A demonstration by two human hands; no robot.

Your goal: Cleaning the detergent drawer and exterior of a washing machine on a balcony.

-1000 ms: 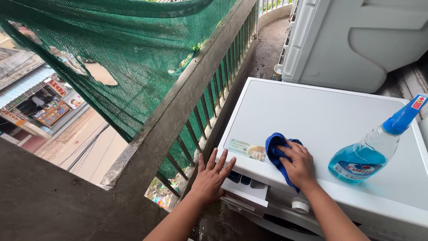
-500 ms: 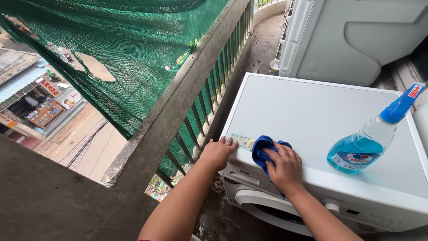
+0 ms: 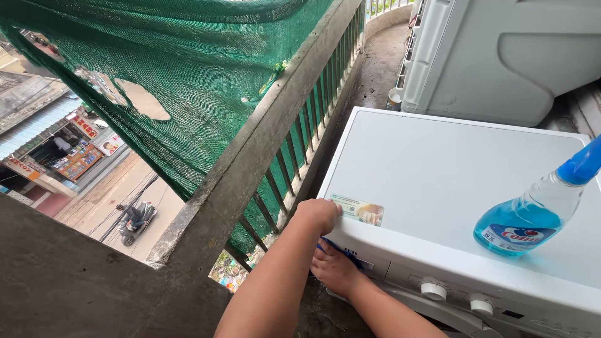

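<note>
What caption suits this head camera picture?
Left hand grips the white washing machine corner; right hand presses blue cloth against its front.

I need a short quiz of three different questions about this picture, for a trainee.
1. True or false: the spray bottle stands on the washer.
2. Which hand presses the blue cloth on the washer front: A left, B right?
3. Where does the left hand rest?

Key
1. True.
2. B, the right hand.
3. On the washer's top front corner, beside the sticker.
</note>
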